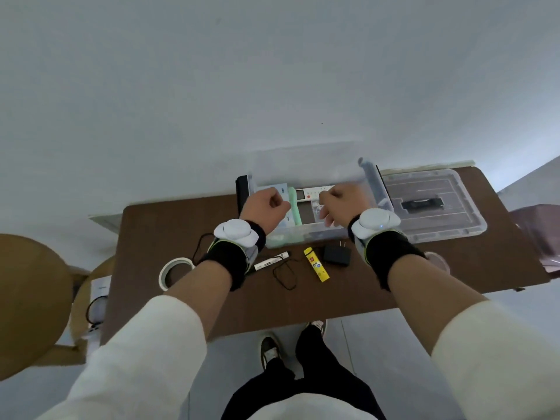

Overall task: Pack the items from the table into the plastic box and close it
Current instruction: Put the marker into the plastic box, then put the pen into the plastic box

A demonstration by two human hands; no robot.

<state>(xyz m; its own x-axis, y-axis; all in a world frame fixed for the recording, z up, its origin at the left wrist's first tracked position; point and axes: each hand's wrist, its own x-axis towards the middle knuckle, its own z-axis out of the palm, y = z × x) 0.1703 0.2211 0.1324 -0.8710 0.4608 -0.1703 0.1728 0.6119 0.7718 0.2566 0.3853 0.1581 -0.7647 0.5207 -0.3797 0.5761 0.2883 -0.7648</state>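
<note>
Nearest the viewer, dark trousers and a pair of shoes [272,347] stand on pale floor tiles [378,353] just short of the near edge of a brown tabletop [303,304]. To the left of it, a tan rounded chair [27,298] stands on the floor.

Along the tabletop's near half lie a roll of white tape [174,272] toward the left edge, a white marker [271,261], a thin black cord [285,274], a yellow tube [317,264] and a black plug adapter [337,254].

Both forearms, in pale sleeves and black wrist straps with white pods, reach over these to the clear plastic box [306,228] at the far edge. The left hand [266,207] is curled loosely over the box's left part; whether it grips anything cannot be told. The right hand [341,203] hangs over the right part with fingers half spread and drooping, and what it touches is blurred. Inside the box show a pale green item [294,207] and a white remote [312,194].

The clear lid [436,204] lies flat beside the box toward the far right corner. Beyond, a plain white wall [272,71] fills the view.
</note>
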